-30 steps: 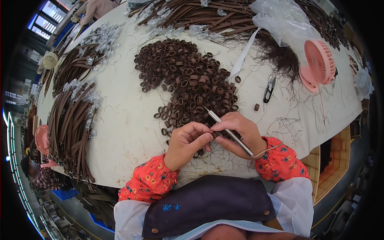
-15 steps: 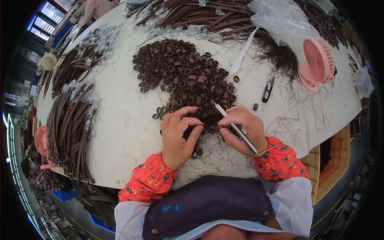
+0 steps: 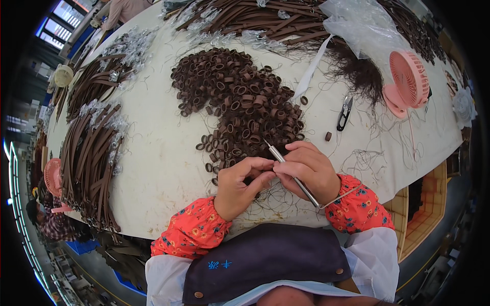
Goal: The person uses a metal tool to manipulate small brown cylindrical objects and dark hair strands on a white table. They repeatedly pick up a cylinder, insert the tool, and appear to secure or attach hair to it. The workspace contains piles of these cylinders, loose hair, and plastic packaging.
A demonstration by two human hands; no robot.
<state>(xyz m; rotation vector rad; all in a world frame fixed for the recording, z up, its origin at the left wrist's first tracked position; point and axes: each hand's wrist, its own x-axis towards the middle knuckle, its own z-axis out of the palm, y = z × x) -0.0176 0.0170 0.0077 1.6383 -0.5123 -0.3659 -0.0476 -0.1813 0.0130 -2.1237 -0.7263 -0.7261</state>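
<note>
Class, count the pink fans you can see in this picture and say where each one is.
2: one pink fan stands on the table's far right; another pink fan sits beyond its left edge. Others may be hidden.

A pink fan (image 3: 408, 79) stands near black snips (image 3: 345, 113), clear plastic bag (image 3: 362, 30), and brown strap bundles (image 3: 92, 158).

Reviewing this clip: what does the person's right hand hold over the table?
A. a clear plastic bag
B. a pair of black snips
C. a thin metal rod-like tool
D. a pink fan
C: the right hand grips a thin metal tool, while the black snips and pink fan lie untouched farther off on the table.
</note>
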